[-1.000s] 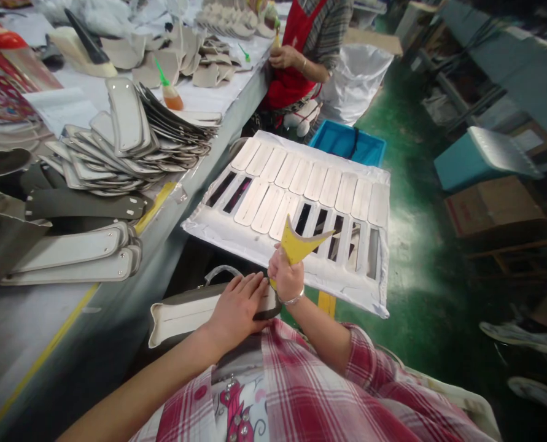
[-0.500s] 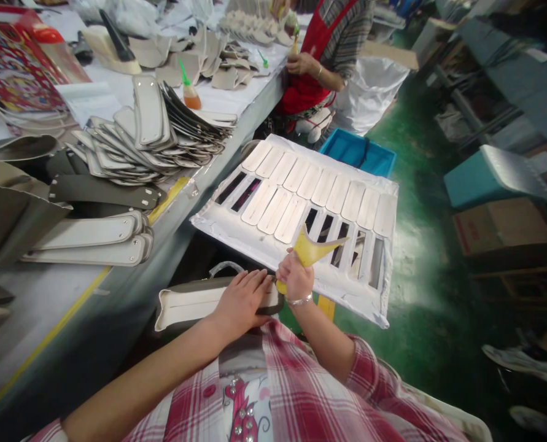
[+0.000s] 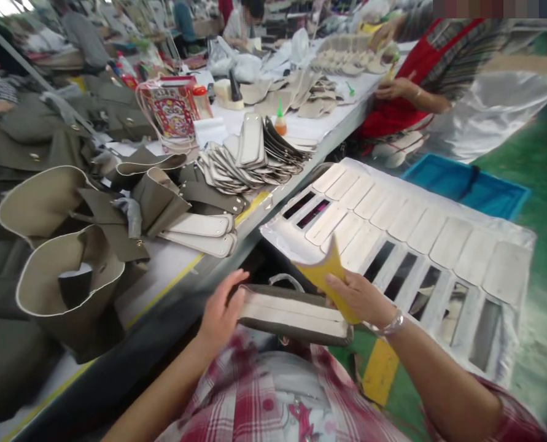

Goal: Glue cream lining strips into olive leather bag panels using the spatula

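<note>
An olive-grey handbag (image 3: 296, 334) lies on its side at my lap, its long white strip facing up. Beside its left end is my left hand (image 3: 222, 310), fingers stretched and apart, the thumb touching the corner. My right hand (image 3: 363, 301) is closed around a yellow flat tool (image 3: 321, 273) with a flared, inward-curving end. That tool passes over the bag's right part, hiding some of its far edge. Beyond the bag, white strips (image 3: 368, 196) lie in rows on a white slotted rack (image 3: 466, 374).
Left, a long table (image 3: 181, 273) bears olive bags (image 3: 70, 270), stacked white-and-dark strips (image 3: 250, 159) and an orange glue bottle (image 3: 280, 126). A blue crate (image 3: 466, 184) stands behind the rack. A co-worker in a red apron (image 3: 406, 92) sits at the table's far end.
The view has swung left. My left hand has gone from the bag's right part to its left end. The yellow tool has tipped over leftward, and my right hand is now above the bag's right end.
</note>
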Tool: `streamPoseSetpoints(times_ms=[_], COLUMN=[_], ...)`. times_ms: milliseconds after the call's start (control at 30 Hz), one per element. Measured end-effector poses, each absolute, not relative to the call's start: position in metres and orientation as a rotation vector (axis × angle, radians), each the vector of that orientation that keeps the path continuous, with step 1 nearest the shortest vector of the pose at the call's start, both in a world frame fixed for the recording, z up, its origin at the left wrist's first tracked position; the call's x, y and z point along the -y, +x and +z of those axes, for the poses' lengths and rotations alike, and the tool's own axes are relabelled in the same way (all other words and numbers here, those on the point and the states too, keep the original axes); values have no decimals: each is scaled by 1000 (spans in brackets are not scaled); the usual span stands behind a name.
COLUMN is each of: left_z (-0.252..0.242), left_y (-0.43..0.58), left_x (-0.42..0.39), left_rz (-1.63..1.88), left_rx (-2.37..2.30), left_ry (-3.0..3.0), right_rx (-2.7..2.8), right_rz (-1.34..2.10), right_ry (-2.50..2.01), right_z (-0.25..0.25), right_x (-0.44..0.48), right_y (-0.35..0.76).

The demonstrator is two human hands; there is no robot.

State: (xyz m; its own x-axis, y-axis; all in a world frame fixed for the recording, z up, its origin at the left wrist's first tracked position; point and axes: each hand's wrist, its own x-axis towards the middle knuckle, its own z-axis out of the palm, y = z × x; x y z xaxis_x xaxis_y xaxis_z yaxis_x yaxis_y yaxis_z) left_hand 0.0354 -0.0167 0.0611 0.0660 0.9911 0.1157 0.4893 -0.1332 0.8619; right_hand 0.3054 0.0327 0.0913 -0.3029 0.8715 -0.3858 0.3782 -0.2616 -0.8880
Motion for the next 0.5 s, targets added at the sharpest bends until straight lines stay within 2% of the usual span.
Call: streamPoseSetpoints(times_ms=[100,167,267,333,500], left_z=[34,21,18,20,9], left_y=[5,7,17,19,10], left_x=[16,15,12,9,5], left_rz=[1046,976,899,881,819], left_rx=[-1400,-1346,-1351,-1298,-1416], left_ry=[1153,1087,1163,1191,1212], right_rx=[2027,2386,2879,3014,3062], right_rz=[1801,1784,1324,995,585], right_ry=[-1544,-1516,-1408,-1335,-1186], right_z=[95,92,82,76,60], right_x=[-58,-76,-98,-107,-111], right_y=[288,271,243,223,175])
